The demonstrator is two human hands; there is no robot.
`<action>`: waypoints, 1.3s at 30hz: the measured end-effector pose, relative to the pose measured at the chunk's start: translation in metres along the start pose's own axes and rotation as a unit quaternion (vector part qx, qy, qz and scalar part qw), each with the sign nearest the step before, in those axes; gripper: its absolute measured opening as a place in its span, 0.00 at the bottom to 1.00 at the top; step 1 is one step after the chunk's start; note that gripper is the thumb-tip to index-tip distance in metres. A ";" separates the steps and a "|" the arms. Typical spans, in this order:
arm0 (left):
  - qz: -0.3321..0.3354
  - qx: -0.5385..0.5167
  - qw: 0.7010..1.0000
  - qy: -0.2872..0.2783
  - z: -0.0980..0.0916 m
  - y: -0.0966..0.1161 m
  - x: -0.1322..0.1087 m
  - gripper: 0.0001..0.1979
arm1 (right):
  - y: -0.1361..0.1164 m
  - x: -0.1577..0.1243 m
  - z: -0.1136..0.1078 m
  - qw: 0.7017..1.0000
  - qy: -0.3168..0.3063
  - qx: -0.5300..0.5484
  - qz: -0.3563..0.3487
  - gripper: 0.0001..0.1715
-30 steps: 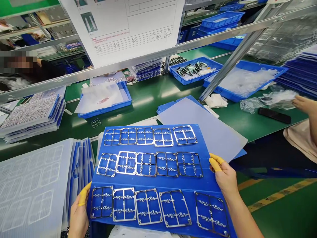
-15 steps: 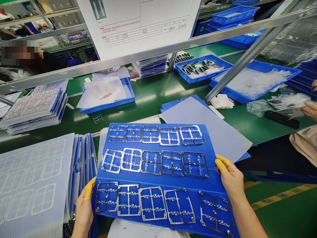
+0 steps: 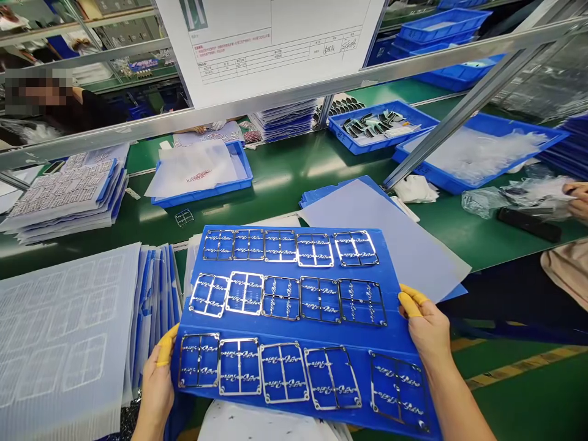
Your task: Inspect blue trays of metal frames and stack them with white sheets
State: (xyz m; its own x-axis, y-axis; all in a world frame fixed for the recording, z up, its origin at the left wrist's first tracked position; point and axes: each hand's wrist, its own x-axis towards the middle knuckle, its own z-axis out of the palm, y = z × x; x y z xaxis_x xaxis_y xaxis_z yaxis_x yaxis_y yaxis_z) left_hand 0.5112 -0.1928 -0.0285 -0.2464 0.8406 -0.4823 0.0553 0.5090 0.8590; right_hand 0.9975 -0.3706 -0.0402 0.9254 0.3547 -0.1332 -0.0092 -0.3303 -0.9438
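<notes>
A blue plastic sheet (image 3: 294, 334) is held up in front of me, tilted, by its two side edges. Several shiny metal frames (image 3: 239, 366) with script lettering inside lie on it in three rows. My left hand (image 3: 158, 373) grips the left edge, and my right hand (image 3: 425, 324) is closed on the right edge. Yellow finger covers show on both hands. Below the sheet, a white surface with small dark stars (image 3: 257, 422) shows in part. To the left stands a stack of blue sheets with translucent interleaves (image 3: 68, 324).
Behind the sheet lie white paper on blue sheets (image 3: 372, 226) and a loose metal frame (image 3: 184, 217) on the green table (image 3: 275, 184). Blue trays (image 3: 206, 196) stand farther back. A metal rail (image 3: 229, 113) crosses above. Another person's hand (image 3: 576, 199) is at right, by plastic bags.
The view has shifted slightly, so the background sits a little farther right. Both hands keep hold of the blue sheet, and the metal frames keep their arrangement.
</notes>
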 end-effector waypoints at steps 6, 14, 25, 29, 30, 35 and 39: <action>0.002 -0.022 1.000 0.007 0.001 -0.003 -0.002 0.28 | 0.000 0.001 -0.001 0.999 -0.001 0.013 0.048 0.27; -0.010 -0.022 1.000 -0.008 -0.006 -0.014 0.000 0.31 | 0.003 0.004 -0.003 0.999 -0.003 0.010 0.036 0.25; -0.032 -0.030 0.999 -0.029 -0.002 -0.014 -0.008 0.34 | 0.018 0.018 -0.011 1.000 0.006 -0.011 0.020 0.27; 0.005 -0.028 1.000 -0.010 0.004 -0.010 -0.011 0.33 | 0.022 0.021 -0.013 0.999 0.012 -0.017 0.035 0.29; 0.015 -0.028 0.999 -0.002 0.006 -0.009 -0.011 0.33 | 0.022 0.021 -0.013 0.999 0.014 -0.015 0.040 0.30; 0.027 -0.026 0.999 0.007 0.010 -0.002 -0.012 0.32 | 0.024 0.022 -0.013 0.999 0.021 -0.009 0.049 0.29; 0.024 -0.028 0.999 0.004 0.010 -0.001 -0.012 0.31 | 0.023 0.023 -0.012 0.999 0.019 -0.002 0.048 0.27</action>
State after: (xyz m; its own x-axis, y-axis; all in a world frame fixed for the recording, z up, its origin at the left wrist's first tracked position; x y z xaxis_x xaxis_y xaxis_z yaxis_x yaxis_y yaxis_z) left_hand 0.5240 -0.2020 -0.0256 -0.2528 0.8620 -0.4394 0.0126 0.4571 0.8893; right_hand 1.0230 -0.3803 -0.0612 0.9342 0.2869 -0.2118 -0.0978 -0.3649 -0.9259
